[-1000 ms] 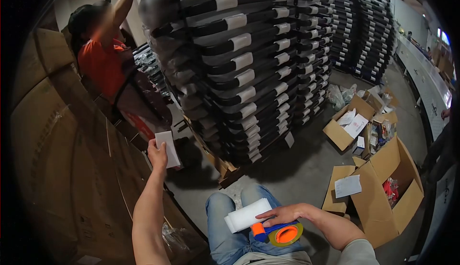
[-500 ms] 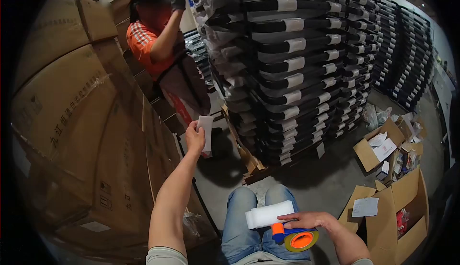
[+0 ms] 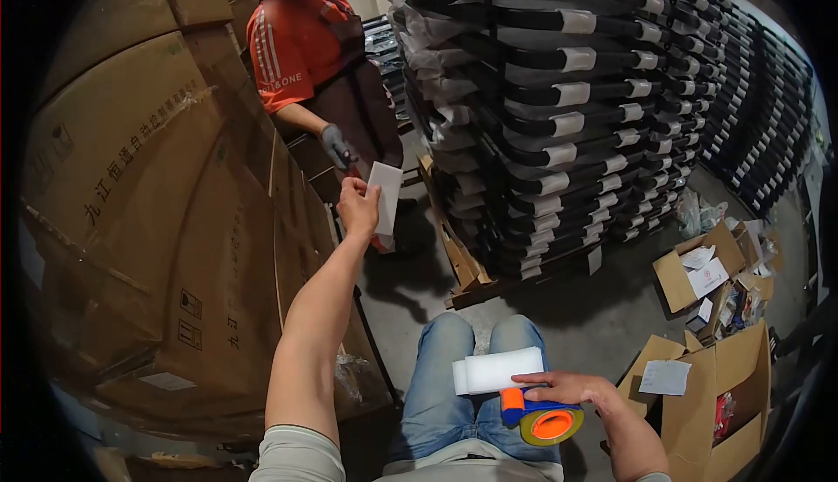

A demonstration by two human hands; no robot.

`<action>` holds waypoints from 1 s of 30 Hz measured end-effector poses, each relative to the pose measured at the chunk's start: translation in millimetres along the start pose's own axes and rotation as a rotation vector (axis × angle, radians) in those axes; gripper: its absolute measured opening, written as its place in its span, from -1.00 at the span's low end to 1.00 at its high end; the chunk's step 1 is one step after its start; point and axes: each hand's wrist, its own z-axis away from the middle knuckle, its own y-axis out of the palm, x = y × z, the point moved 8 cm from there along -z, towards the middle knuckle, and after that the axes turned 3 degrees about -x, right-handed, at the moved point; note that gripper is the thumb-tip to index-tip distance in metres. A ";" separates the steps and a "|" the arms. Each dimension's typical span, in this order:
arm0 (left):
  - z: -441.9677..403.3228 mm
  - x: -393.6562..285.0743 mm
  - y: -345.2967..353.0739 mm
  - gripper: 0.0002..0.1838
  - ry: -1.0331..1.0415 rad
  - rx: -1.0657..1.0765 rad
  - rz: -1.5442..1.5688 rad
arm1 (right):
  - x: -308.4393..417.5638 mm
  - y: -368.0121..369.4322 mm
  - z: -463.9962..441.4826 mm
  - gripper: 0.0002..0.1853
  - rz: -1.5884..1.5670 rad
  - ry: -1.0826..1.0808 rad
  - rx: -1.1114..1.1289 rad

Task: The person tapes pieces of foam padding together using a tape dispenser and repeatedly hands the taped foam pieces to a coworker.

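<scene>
My left hand [image 3: 359, 208] is stretched forward, its fingers closed on a flat white foam piece [image 3: 385, 196]. Close beyond it is a co-worker's gloved hand [image 3: 336, 147]; whether it touches the foam cannot be made out. My right hand [image 3: 567, 388] rests over my lap, fingers on a blue and orange tape dispenser [image 3: 512, 405] with a roll of yellowish tape. Under its fingertips lies the edge of a stack of white foam pieces [image 3: 499, 370] on my thighs.
Large cardboard boxes [image 3: 131, 177] fill the left side. A co-worker in an orange shirt [image 3: 301, 54] stands ahead. Tall stacks of black frames with white wraps [image 3: 559, 124] stand on a pallet [image 3: 471, 286]. Open cartons [image 3: 733, 386] lie on the floor at right.
The co-worker's gloved hand has come down from the stack towards the foam in my left hand. The view has swung left, and my right hand stays by the dispenser.
</scene>
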 end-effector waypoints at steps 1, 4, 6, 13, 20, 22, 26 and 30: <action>-1.6 2.0 -0.9 -0.66 0.013 -0.006 -0.007 | 5.1 0.7 0.9 -0.23 -0.012 0.002 0.005; -6.1 8.9 -3.1 -0.65 0.022 -0.008 -0.011 | 19.8 1.8 9.6 -0.33 -0.072 0.072 -0.004; -6.9 12.1 -4.8 -0.65 0.019 -0.026 -0.036 | 9.5 0.9 4.5 -0.33 -0.053 0.039 -0.014; -2.8 24.3 -0.5 -0.64 -0.012 -0.031 -0.023 | 12.3 0.9 5.9 -0.27 -0.032 0.042 -0.016; 28.7 17.0 3.1 -0.68 -0.021 -0.063 0.070 | 14.0 -2.4 5.0 -0.29 0.021 0.024 -0.052; 95.4 -26.7 12.7 -0.80 0.091 0.244 0.210 | 12.8 -0.9 5.2 -0.29 -0.020 0.026 -0.031; 288.5 -75.0 24.9 -0.72 0.553 1.174 0.365 | 16.7 -2.9 6.1 -0.25 -0.017 0.005 -0.033; 377.1 -76.2 -3.5 -0.52 0.677 1.278 0.138 | 18.9 0.0 10.4 -0.25 -0.037 0.041 0.013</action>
